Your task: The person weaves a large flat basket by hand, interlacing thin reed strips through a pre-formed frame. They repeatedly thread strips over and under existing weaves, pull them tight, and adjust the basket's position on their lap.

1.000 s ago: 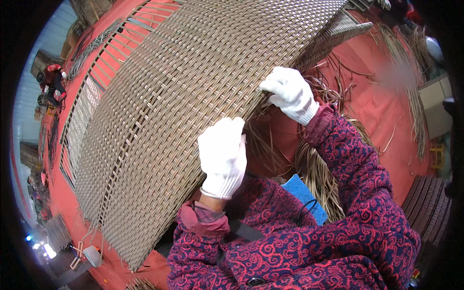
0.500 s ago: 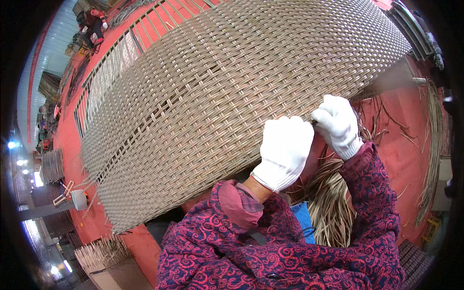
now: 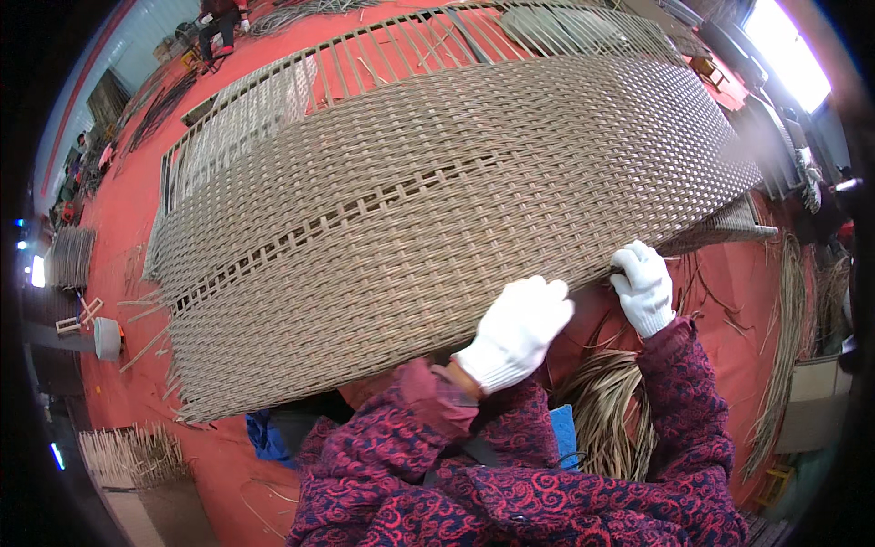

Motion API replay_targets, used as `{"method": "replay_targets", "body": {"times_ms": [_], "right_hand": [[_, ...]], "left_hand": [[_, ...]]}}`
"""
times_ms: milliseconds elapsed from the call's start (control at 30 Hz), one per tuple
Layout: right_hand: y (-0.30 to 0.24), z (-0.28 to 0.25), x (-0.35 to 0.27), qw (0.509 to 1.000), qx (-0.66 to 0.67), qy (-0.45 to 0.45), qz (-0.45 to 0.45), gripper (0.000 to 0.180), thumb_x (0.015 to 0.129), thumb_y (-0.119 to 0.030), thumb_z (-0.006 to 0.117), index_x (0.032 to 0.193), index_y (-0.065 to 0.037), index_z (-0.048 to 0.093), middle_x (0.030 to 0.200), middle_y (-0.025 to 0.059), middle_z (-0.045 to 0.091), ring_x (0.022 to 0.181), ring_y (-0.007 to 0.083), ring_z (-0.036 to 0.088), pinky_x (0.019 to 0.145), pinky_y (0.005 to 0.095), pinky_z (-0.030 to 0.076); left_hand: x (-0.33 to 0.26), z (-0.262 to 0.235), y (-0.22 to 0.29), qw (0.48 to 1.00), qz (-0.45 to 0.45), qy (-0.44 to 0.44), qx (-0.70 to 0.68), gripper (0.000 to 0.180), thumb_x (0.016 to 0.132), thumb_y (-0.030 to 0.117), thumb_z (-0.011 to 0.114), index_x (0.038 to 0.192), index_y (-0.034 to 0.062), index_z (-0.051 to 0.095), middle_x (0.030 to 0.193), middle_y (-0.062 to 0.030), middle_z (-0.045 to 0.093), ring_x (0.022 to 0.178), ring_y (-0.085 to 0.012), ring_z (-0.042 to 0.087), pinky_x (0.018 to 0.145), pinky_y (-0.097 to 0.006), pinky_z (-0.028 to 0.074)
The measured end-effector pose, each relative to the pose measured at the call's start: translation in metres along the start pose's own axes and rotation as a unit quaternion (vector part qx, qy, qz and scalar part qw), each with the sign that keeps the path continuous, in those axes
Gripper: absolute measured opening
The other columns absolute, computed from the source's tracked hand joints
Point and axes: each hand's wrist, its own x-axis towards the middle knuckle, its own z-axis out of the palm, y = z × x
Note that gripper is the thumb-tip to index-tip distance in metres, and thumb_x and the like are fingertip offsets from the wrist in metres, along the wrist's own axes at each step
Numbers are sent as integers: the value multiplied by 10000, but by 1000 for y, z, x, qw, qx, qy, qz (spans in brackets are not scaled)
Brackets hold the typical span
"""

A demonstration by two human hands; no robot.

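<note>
A large brown wicker panel (image 3: 383, 273) of woven flat strands spans the middle of the view, with a slanting row of open gaps across it. My left hand (image 3: 518, 335), in a white knit glove, lies at the panel's near edge with its fingers drawn together and bent; what they hold is hidden beneath. To its right my right hand (image 3: 643, 290), gloved the same way, has its fingers curled against that edge. Whether a strand is pinched in its fingertips is too small to make out.
A bundle of loose brown strands (image 3: 612, 419) hangs below my hands, beside a blue piece (image 3: 565, 436). More long strands (image 3: 786, 356) lie at the right. Bare frame bars (image 3: 383, 55) stick out past the panel's far side. A person (image 3: 221, 27) sits far back left on the red floor.
My hands have moved apart, the left one ending lower and left of the right one. The view has shifted, so more of the panel's far bars and the bright window show.
</note>
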Motion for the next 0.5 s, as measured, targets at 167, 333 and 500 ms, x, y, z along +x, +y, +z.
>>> {"method": "replay_targets", "body": {"times_ms": [167, 333, 500], "right_hand": [[-35, -2, 27, 999, -16, 21, -35, 255, 794, 43, 642, 1024, -65, 654, 971, 122, 661, 925, 347, 633, 810, 438, 507], [-77, 64, 120, 990, 50, 29, -128, 298, 815, 17, 604, 1094, -75, 649, 1004, 113, 666, 937, 342, 638, 833, 439, 525], [-102, 130, 200, 987, 37, 28, -156, 375, 800, 33, 591, 1152, -79, 656, 1135, 115, 679, 1058, 334, 641, 918, 434, 523]], "left_hand": [[-56, -93, -35, 990, -141, -30, 11, 231, 819, 154, 710, 1040, 92, 680, 1029, -121, 655, 918, -361, 641, 806, -444, 533], [-64, -170, -103, 945, -231, -38, 228, 241, 849, 134, 687, 1086, 94, 672, 1067, -114, 659, 1012, -341, 631, 899, -442, 505], [-49, -173, -153, 935, -158, 71, 309, 249, 840, 82, 684, 1088, 102, 669, 1044, -111, 660, 1007, -343, 630, 892, -452, 497]]}}
